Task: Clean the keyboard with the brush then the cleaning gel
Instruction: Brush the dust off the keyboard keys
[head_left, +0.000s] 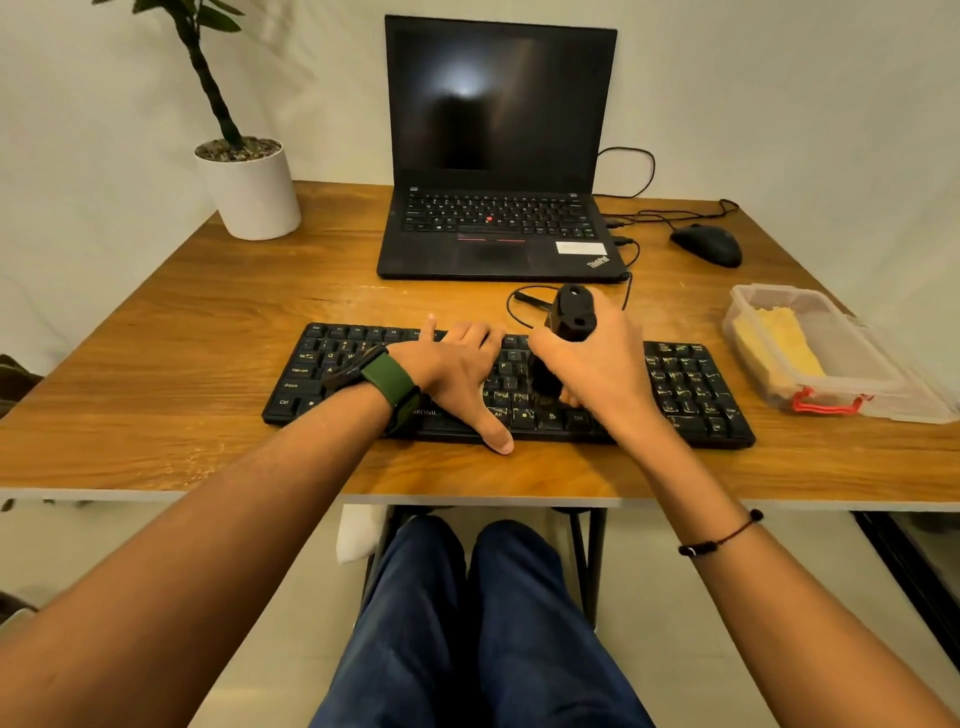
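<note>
1. Right hand (587, 374) fisted round the black brush (570, 317), bristles down on the black keyboard (691, 387) mid-right; hard scrubbing could pop a keycap.
2. Left hand (457, 374) flat, fingers spread, pinning the keys; if it lifts, the board slides.
3. Yellow cleaning gel (779, 343) sits in the open plastic container (841, 358) at right; an elbow swing could knock it.

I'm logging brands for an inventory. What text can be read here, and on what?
"ThinkPad": laptop palm rest, right corner.
"Ctrl", "Caps Lock", "Shift", "Tab", "Q", "W", "A", "P", "Alt": keyboard keys.
"RONIC": keyboard front edge, beginning hidden by the left hand.
White sticker on the laptop: too blurred to read.
Laptop keys and the right-hand keyboard keys: too small.
Brush in the right hand, box: no text visible.
</note>
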